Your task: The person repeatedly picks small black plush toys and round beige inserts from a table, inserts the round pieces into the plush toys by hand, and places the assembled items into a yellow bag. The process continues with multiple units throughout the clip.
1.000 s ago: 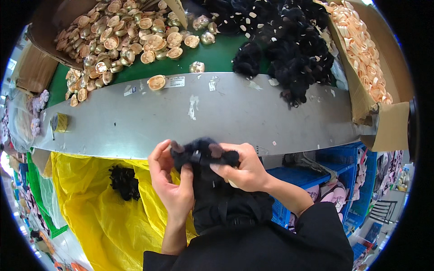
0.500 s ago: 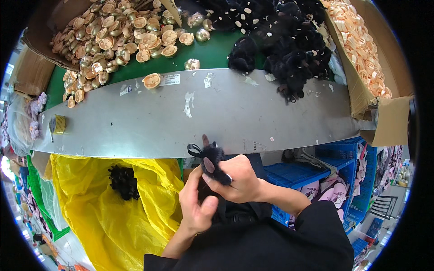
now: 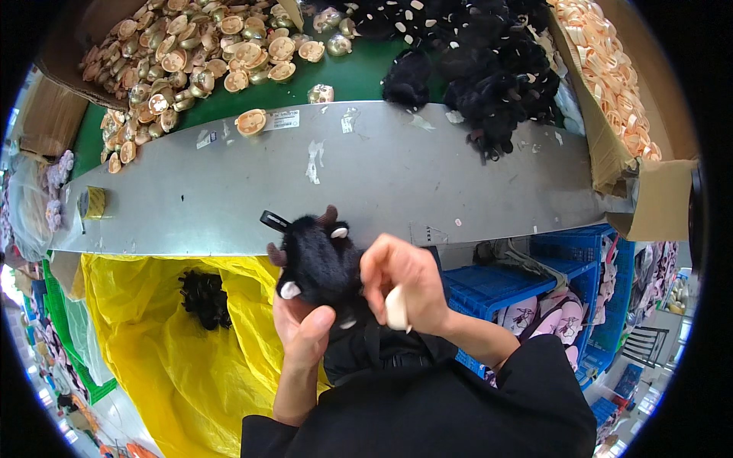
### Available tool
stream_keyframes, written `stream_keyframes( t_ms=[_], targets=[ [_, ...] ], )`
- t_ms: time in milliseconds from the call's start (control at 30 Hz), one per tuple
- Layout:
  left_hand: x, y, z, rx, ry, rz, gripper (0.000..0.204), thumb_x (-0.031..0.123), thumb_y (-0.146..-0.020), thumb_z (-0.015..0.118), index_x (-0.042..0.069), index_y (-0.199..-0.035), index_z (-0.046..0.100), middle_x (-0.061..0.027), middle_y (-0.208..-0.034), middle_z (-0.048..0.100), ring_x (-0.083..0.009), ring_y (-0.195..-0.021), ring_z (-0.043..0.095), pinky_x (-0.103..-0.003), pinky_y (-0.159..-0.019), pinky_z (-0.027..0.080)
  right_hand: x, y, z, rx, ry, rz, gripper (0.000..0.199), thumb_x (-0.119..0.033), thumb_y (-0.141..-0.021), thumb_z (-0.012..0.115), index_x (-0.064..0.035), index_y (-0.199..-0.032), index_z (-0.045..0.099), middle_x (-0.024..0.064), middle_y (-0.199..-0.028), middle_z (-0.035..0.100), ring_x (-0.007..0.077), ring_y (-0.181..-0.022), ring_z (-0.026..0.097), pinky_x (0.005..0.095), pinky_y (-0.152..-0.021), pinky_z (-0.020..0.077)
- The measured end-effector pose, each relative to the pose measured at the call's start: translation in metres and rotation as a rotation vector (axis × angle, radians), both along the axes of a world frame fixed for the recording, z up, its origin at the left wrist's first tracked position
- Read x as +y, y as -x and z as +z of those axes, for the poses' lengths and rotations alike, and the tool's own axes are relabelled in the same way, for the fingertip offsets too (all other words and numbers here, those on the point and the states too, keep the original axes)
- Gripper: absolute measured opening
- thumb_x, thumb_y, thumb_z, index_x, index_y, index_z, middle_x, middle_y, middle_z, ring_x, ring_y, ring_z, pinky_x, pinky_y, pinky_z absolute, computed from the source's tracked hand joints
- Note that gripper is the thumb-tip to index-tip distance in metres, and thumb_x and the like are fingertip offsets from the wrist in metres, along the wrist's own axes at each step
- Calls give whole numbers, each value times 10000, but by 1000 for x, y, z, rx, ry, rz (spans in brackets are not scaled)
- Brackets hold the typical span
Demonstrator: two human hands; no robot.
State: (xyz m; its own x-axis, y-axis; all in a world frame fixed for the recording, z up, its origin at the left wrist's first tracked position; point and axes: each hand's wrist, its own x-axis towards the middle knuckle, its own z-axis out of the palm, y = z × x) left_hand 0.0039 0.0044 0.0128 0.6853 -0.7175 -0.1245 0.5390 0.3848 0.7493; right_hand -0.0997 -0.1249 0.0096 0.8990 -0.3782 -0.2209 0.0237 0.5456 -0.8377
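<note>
A small black plush animal (image 3: pixel 322 256) with brown horns, white ears and a black loop on top hangs just in front of the table's near edge. My left hand (image 3: pixel 301 328) is closed around its underside, thumb at the front. Close against the plush's right side is my right hand (image 3: pixel 405 282), its fingers curled. A smooth cream-coloured piece (image 3: pixel 397 308) sticks out under those curled fingers; its kind is not clear. Whether the right fingertips also pinch the plush cannot be seen.
Beyond the grey metal table (image 3: pixel 382 183) lie gold-and-peach shells (image 3: pixel 248 53) and heaped black plush pieces (image 3: pixel 492 91). A carton of peach parts (image 3: pixel 607 69) stands at right. A yellow bag (image 3: pixel 153 366) holding black pieces hangs at left; blue crates (image 3: pixel 489 290) sit at right.
The plush has turned so its horns and both ears show, and has shifted left with my left hand. My right hand has moved slightly right, and the cream piece has come into view.
</note>
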Motion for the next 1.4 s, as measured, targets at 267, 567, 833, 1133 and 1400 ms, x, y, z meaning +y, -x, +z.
stream_keyframes(
  t_ms=[267, 567, 833, 1133, 1400],
  targets=[
    [-2, 0, 4, 119, -308, 176, 336, 100, -966, 644, -33, -1269, 587, -160, -1257, 661, -208, -1030, 674, -346, -877, 578, -15, 13, 19, 91, -24, 66, 284, -190, -1009, 588, -36, -1229, 496, 110, -1038, 611, 135, -756, 644, 211, -573, 527],
    [2, -1, 4, 255, -279, 175, 416, 213, -1032, 573, -67, -1337, 533, -171, -1330, 621, -222, -1074, 659, -369, -916, 572, 4, 17, 23, -131, 153, -59, 342, -96, -985, 605, -52, -1283, 443, 54, -1045, 586, 102, -849, 579, 251, -775, 479],
    [2, 4, 12, 189, -285, 160, 391, 205, -1037, 550, -37, -1344, 529, -150, -1244, 642, -225, -1051, 674, -358, -913, 563, -1, 12, 23, -113, 378, -56, 203, -119, -961, 658, -30, -1128, 581, 44, -983, 614, 89, -845, 573, 227, -754, 462],
    [3, 9, 19, 207, -241, 73, 497, 102, -974, 603, -42, -1423, 448, -194, -1457, 527, -250, -1239, 580, -386, -1074, 469, 10, 3, 26, -134, 104, -102, 155, -46, -980, 566, 26, -1115, 544, 163, -1053, 561, 107, -624, 540, 227, -554, 466],
    [4, 13, 24, 172, -298, 86, 399, 159, -998, 612, -43, -1335, 539, -176, -1368, 598, -214, -1143, 628, -349, -1012, 500, 13, 4, 18, -137, 366, -95, 221, -11, -959, 644, -8, -1169, 574, 77, -925, 680, 103, -836, 682, 232, -730, 532]
  ],
)
